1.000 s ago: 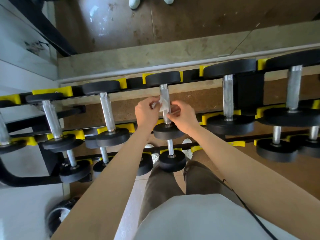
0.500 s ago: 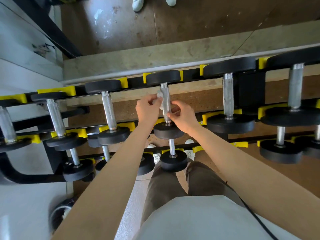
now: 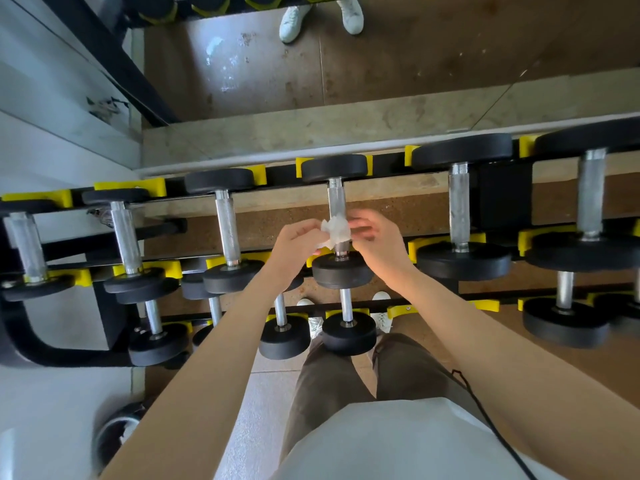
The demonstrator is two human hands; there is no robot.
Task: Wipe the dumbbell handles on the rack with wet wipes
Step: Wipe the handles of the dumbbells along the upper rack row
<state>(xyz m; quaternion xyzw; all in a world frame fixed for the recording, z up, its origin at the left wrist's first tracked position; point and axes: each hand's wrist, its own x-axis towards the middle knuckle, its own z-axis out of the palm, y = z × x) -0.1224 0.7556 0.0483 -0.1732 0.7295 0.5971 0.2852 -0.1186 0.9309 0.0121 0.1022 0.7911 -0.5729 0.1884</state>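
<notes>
A black dumbbell with a knurled steel handle (image 3: 335, 199) lies on the top tier of the rack (image 3: 391, 168) straight ahead. A crumpled white wet wipe (image 3: 335, 231) is wrapped round the near end of that handle, just above the near weight head (image 3: 341, 271). My left hand (image 3: 294, 242) pinches the wipe's left side. My right hand (image 3: 375, 237) holds its right side, fingers curled round the handle. The handle under the wipe is hidden.
Other dumbbells sit left (image 3: 227, 230) and right (image 3: 459, 209) on the same tier, and smaller ones on the lower tier (image 3: 348, 327). Yellow saddles (image 3: 254, 173) mark each slot. A mirror behind the rack reflects white shoes (image 3: 291, 19). A dark round object (image 3: 114, 434) lies low left.
Both hands and the wipe have slid down the handle from its upper part to its near end. The camera has tilted, so the rack sits a little lower in view.
</notes>
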